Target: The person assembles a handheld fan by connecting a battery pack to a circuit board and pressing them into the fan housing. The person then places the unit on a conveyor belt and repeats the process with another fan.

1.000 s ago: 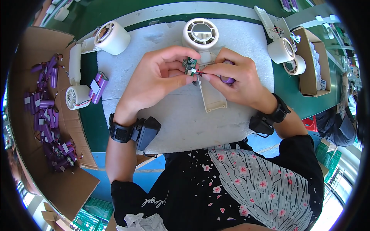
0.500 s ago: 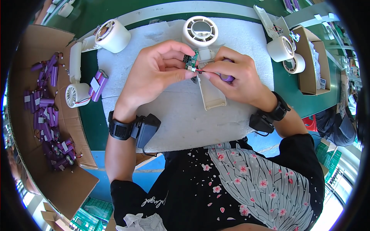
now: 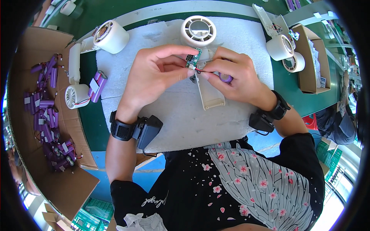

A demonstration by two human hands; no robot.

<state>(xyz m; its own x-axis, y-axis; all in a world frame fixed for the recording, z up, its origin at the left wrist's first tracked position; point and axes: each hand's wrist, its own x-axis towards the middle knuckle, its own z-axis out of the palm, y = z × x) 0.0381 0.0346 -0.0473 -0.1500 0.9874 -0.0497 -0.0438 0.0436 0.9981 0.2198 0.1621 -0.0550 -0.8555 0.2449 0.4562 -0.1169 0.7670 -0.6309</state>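
Between thumb and fingers, my left hand [image 3: 156, 75] pinches a small green circuit board [image 3: 193, 57] with a dark display and a white socket. My right hand [image 3: 237, 75] is closed around a purple battery pack [image 3: 226, 77], its thumb and forefinger at the red and black wires [image 3: 199, 70] that meet the board's lower edge. Whether the plug is fully seated is too small to tell. Under the hands lies an opened cream handheld fan: its round head [image 3: 198, 31] points away from me, and its handle shell [image 3: 210, 92] reaches toward me.
A white foam pad [image 3: 185, 119] covers the green table. At left stand a cardboard box [image 3: 81, 134] of purple battery packs, more fan bodies [image 3: 111, 36] and a loose battery pack [image 3: 98, 85]. Fans [image 3: 280, 48] and a small carton [image 3: 314, 73] sit at right.
The circuit board has tilted and shifted slightly right in my left hand. My right hand has moved very little, still at the wires. The fan head has shifted slightly left and up in view.
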